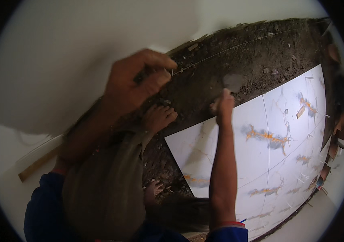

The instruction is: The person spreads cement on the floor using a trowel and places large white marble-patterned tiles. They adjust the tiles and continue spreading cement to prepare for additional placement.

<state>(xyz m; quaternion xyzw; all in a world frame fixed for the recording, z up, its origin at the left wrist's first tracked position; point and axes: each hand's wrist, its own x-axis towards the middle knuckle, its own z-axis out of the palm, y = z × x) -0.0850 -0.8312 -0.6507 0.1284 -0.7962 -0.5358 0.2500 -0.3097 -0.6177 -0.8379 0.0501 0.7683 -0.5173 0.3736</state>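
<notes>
My left hand [133, 76] is raised near the pale wall, with thumb and fingers pinched. A thin string [220, 52] runs taut from those fingertips to the far right, above the dark soil bed [204, 80]. Lower and to the right, my right hand [223, 105] grips a trowel. Its grey blade [232, 82] points away from me over the soil; the handle is mostly hidden in my fist. Right beside that hand is the edge of the laid white tiles [256, 153], patterned with grey and orange veins.
The white wall [79, 40] borders the soil at left and far side. My bare foot [160, 117] stands on the soil near the tile corner. A wooden strip [39, 164] leans at the left. A small tan chip [300, 112] lies on the tiles, and spacers stick up along joints.
</notes>
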